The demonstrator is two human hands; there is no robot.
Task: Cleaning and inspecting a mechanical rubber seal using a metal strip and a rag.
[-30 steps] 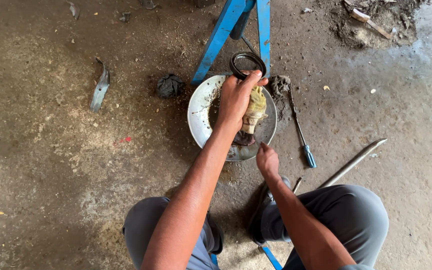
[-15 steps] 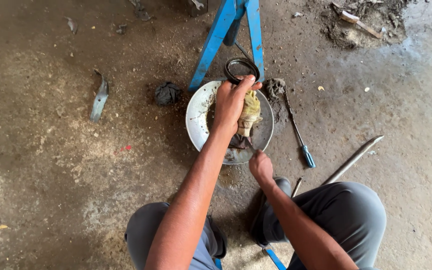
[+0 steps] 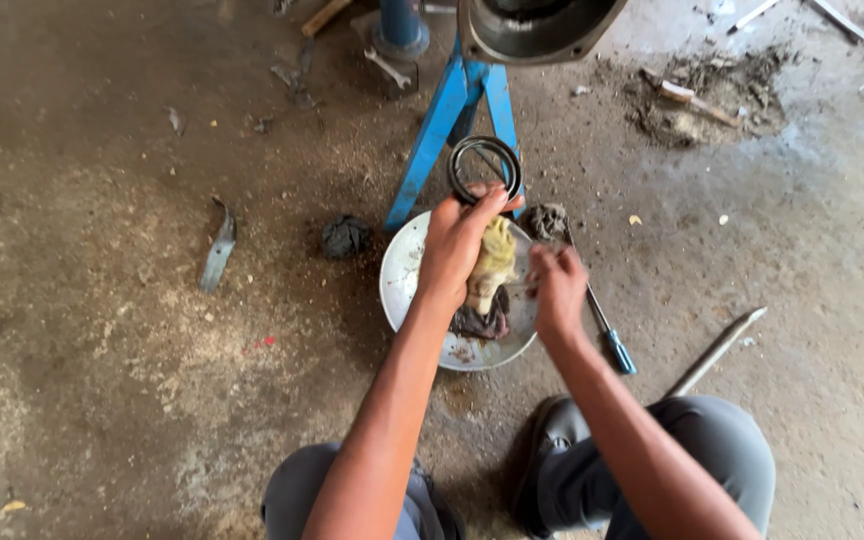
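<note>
My left hand (image 3: 455, 243) grips a black rubber ring (image 3: 485, 166) and a dirty yellow rag (image 3: 492, 262) that hangs down over a round white metal dish (image 3: 402, 283) on the floor. A dark cloth (image 3: 480, 322) lies in the dish under the rag. My right hand (image 3: 555, 287) is raised beside the rag at its right edge, fingers curled; whether it pinches the rag is hard to tell.
A blue metal stand (image 3: 447, 120) rises just behind the dish, with a grey metal housing (image 3: 532, 25) on top. A blue-handled screwdriver (image 3: 607, 335), a metal rod (image 3: 717, 350), a dark rag lump (image 3: 345, 237) and a curved metal strip (image 3: 218, 255) lie on the dirty concrete floor.
My right hand rose from near my knee up beside the rag over the dish. The camera tilted up, showing the housing atop the stand.
</note>
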